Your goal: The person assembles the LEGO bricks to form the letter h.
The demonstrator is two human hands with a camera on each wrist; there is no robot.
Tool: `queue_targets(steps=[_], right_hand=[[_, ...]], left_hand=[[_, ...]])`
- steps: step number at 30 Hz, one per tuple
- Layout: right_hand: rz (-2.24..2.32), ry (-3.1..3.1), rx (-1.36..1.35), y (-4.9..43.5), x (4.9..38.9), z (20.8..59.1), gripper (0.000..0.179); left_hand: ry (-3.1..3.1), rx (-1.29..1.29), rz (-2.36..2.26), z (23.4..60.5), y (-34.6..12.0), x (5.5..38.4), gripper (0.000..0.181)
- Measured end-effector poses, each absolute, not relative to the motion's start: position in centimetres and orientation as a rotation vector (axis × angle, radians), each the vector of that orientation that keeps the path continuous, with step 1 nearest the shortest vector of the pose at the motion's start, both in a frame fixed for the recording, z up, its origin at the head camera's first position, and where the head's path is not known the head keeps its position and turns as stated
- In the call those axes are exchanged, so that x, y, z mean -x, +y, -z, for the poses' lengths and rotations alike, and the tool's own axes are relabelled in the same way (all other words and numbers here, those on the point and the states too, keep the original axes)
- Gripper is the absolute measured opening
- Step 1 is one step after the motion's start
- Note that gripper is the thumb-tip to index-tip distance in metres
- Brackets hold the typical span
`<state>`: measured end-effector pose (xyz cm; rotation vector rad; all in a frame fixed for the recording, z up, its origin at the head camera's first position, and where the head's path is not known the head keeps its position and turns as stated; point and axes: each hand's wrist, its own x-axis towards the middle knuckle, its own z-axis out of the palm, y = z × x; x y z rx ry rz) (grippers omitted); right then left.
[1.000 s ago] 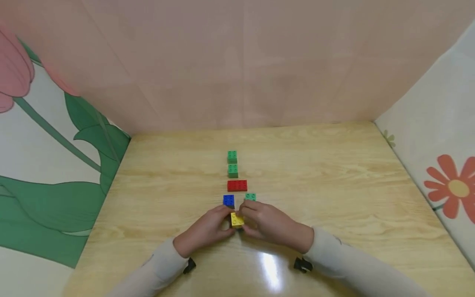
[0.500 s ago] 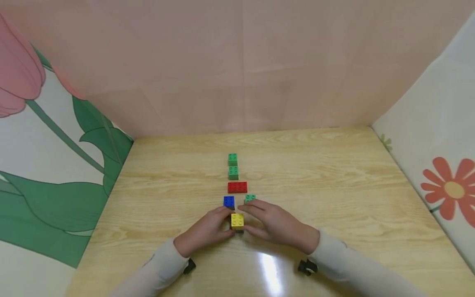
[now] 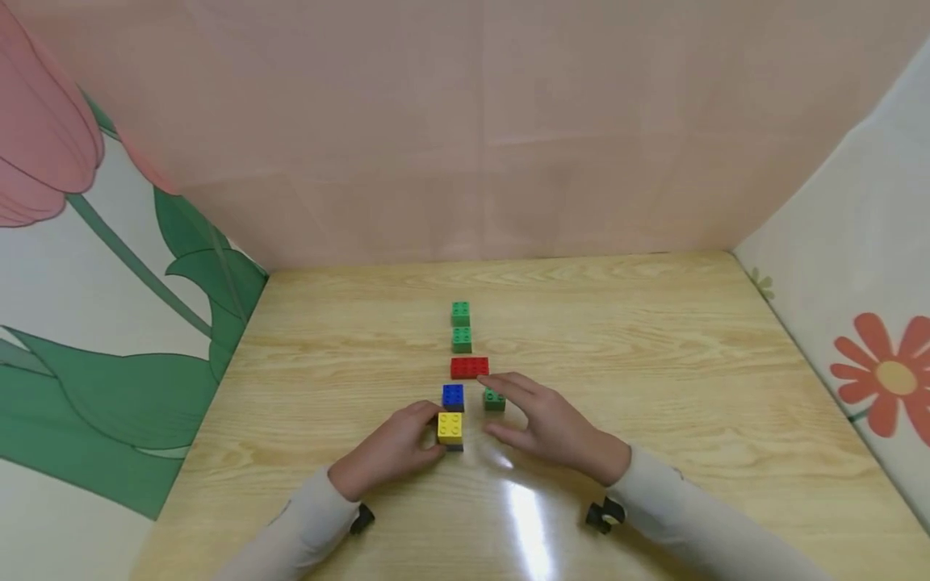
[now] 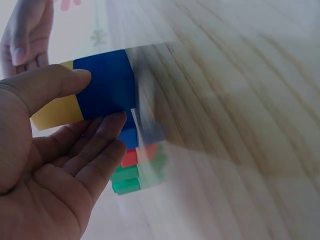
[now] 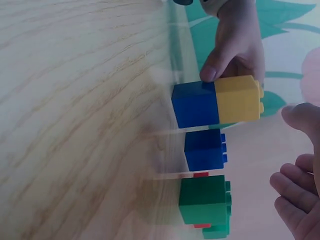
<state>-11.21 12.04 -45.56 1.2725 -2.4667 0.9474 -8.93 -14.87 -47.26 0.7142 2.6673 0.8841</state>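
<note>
My left hand [image 3: 388, 450] pinches a two-brick stack between thumb and fingers. Its top is a yellow brick [image 3: 450, 427], its base a blue brick [image 4: 105, 80] low at the table. Just beyond the stack stands another blue brick [image 3: 454, 396]. My right hand [image 3: 555, 424] holds nothing, its fingers spread apart over the right side of a green brick [image 3: 495, 401], partly covering it in the head view. In the right wrist view this green brick [image 5: 202, 200] stands apart from the blue one. Whether my right fingers touch it I cannot tell.
A long red brick [image 3: 469, 368] lies farther back, with two more green bricks [image 3: 461, 339] in line behind it. The wooden table [image 3: 639, 339] meets a pink wall [image 3: 479, 145] at the back and patterned panels at both sides.
The yellow-and-blue stack has shifted left with my left hand, in front of the other blue brick. My right hand has drawn away from the stack to the right, uncovering more of the green brick.
</note>
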Motion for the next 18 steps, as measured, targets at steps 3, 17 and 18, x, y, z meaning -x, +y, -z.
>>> queue_targets(steps=[3,17,18], right_hand=[[-0.946,-2.483,-1.248,12.2,11.4,45.9,0.068],[-0.916,-2.602,-1.144,12.7,12.0,47.1,0.06],[-0.916,-2.608,-1.142,12.7,12.0,47.1,0.06]], left_hand=[[2.677,-0.702,-0.88,47.3,-15.3,9.0,0.044],[2.73,-0.589,-0.883,47.3,-17.3,9.5,0.043],[2.734,-0.581,-0.888,47.3,-17.5,9.5,0.042]])
